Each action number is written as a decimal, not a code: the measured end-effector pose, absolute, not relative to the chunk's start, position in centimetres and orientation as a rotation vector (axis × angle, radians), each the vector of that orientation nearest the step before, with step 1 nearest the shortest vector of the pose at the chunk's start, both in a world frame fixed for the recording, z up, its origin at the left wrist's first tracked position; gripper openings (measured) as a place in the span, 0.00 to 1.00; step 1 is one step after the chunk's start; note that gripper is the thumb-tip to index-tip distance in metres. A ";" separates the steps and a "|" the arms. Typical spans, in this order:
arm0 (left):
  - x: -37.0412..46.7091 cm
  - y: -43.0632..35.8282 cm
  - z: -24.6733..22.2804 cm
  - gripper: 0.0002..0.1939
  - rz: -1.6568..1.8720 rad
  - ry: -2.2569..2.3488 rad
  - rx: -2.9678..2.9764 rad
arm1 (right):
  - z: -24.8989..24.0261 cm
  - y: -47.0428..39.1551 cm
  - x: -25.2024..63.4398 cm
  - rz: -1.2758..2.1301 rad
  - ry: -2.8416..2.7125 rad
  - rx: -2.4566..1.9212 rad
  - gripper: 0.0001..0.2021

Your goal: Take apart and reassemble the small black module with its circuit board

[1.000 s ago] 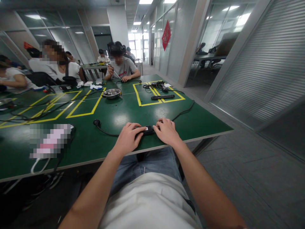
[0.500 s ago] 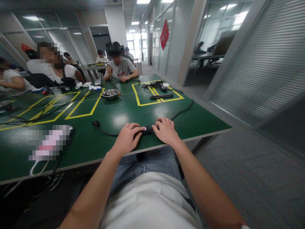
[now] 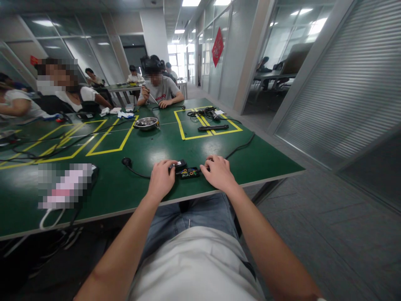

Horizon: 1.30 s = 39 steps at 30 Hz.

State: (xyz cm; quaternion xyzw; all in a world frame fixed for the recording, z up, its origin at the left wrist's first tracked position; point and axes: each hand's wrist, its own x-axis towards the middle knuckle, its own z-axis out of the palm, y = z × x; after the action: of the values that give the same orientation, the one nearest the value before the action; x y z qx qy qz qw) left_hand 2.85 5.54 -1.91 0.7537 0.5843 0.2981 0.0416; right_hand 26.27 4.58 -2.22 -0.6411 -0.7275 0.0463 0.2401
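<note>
A black casing (image 3: 190, 172) lies open on the green table (image 3: 150, 146), its circuit parts and two copper-coloured rings showing. My left hand (image 3: 162, 177) pinches a black cover (image 3: 181, 164) with a white label, just above and left of the casing. At the casing's right end, my right hand (image 3: 217, 171) has its fingers closed round the end where the cord enters. One black cord runs left to a plug (image 3: 126, 161); another cord (image 3: 239, 147) leads off to the upper right.
A metal bowl (image 3: 146, 123) stands beyond. Yellow tape frames a black bar (image 3: 213, 128) and coiled cables (image 3: 203, 112). A pink item (image 3: 67, 186) lies at the left. Across the table a person (image 3: 159, 88) holds a thin tool.
My left hand has lifted the cover off the casing and moved it up and left, baring the circuit inside. My right hand has stayed in place.
</note>
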 end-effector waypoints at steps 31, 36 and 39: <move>2.9 5.4 -0.9 0.16 0.739 1.863 2.203 | -2.5 4.7 26.4 0.129 -1.895 -1.760 0.14; 2.6 5.3 -1.1 0.16 0.881 1.891 2.195 | -2.5 4.6 26.4 0.112 -1.919 -1.764 0.14; 2.9 4.8 -1.1 0.17 0.928 1.814 2.325 | -2.3 4.5 26.3 0.109 -1.923 -1.770 0.14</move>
State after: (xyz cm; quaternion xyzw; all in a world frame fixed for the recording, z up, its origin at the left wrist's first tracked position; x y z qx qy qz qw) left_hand 2.95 4.85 -1.09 0.7519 0.5865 0.3001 0.0249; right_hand 26.30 4.54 -2.34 -0.6535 -0.7098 0.0401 0.2599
